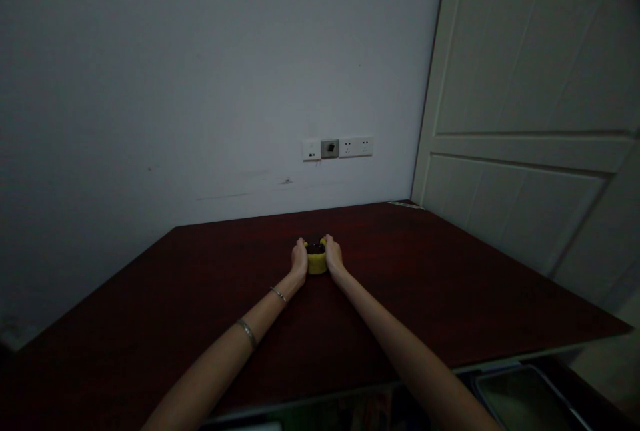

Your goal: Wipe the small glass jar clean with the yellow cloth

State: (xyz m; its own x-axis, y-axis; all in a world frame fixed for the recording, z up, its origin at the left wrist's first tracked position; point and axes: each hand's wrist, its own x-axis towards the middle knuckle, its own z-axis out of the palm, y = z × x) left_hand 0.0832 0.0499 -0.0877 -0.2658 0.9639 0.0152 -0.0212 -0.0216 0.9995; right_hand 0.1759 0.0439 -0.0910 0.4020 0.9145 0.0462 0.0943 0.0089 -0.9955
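Observation:
A small yellow object (317, 264) with a dark, shiny upper middle sits on the dark red tabletop, straight ahead of me. Its exact kind is too small and dim to make out. My left hand (299, 258) presses against its left side, and my right hand (333, 256) against its right side, so it is held between the two. Bits of yellow show at the fingertips of both hands. Most of the fingers are hidden behind the palms and the object. Two bracelets circle my left forearm.
The dark red table (240, 244) reaches back to a pale wall with a row of sockets (356, 146). A white panelled door (520, 144) stands along the right. Below the front edge, an open drawer (547, 368) holds a flat, glassy-faced thing (525, 398).

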